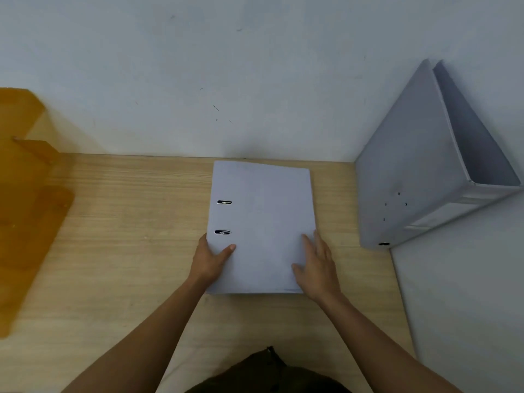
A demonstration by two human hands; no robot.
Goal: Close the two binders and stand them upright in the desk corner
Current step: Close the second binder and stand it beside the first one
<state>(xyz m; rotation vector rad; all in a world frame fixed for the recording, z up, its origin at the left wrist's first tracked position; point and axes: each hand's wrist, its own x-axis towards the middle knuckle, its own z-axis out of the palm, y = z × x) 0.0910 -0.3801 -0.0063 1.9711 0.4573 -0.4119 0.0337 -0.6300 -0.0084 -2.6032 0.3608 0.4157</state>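
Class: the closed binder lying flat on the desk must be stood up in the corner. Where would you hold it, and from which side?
Probably at its two long edges, one hand from each side, as the left hand and right hand sit now. The flat binder is wide and closed, with its slotted spine side on the left, so a two-sided grip could tip it upright beside the standing binder.

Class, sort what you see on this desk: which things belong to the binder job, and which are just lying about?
Belongs to the job:
flat binder
standing binder
left hand
right hand

Just lying about:
orange organiser
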